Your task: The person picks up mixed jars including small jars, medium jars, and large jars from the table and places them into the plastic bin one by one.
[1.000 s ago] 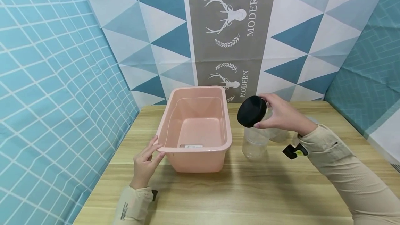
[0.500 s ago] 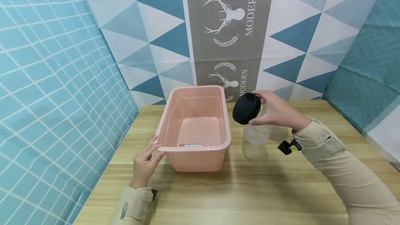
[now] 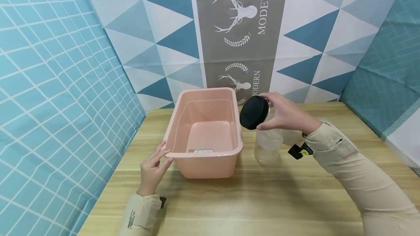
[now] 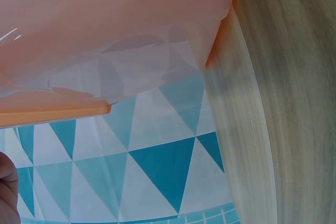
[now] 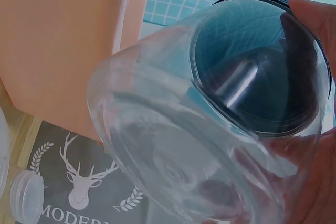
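Note:
A clear jar point(image 5: 157, 108) with a black lid point(image 3: 254, 113) is in my right hand point(image 3: 285, 114), thumb and fingers curled round it. It is tilted, lid toward the left, raised above the table beside the right wall of the pink basin point(image 3: 210, 166). My left hand point(image 3: 153, 170) holds the basin's near left corner, fingers over the rim and thumb at the front. In the left wrist view only a bit of that hand point(image 4: 7, 190) shows. Inside the basin there is just a small label point(image 3: 202, 151). Below the held jar, another clear jar point(image 3: 267, 150) stands on the table.
A further clear container point(image 3: 290, 137) stands behind my right wrist, partly hidden. In the right wrist view a threaded clear piece point(image 5: 26, 198) shows at lower left. The wooden table point(image 3: 262, 207) meets patterned cloth point(image 3: 174, 28) at the back and left.
My right hand has moved left with the jar, bringing its black lid closer to the basin's right rim. My left hand and the basin have stayed put.

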`<action>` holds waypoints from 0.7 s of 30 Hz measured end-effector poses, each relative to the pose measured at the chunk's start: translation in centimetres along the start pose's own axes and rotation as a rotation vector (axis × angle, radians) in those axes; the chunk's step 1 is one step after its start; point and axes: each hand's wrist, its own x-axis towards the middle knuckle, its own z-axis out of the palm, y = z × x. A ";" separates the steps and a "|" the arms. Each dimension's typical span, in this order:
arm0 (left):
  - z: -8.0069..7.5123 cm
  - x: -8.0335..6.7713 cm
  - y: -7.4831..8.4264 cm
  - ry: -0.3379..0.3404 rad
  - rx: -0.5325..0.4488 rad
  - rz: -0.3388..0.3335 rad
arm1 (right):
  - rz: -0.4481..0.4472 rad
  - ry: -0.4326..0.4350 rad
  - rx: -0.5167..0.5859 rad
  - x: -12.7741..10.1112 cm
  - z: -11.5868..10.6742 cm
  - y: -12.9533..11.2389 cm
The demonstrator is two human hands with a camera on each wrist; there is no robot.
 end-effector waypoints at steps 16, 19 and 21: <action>0.0 -0.2 0.2 -0.012 -0.017 -0.051 | -0.020 -0.025 -0.037 1.2 0.8 -0.7; 0.0 -0.2 -0.1 -0.012 -0.010 -0.037 | -0.025 -0.023 -0.039 1.4 0.9 -0.9; 0.0 -0.3 -0.3 -0.006 -0.011 -0.032 | -0.032 -0.017 -0.038 1.5 0.9 -1.0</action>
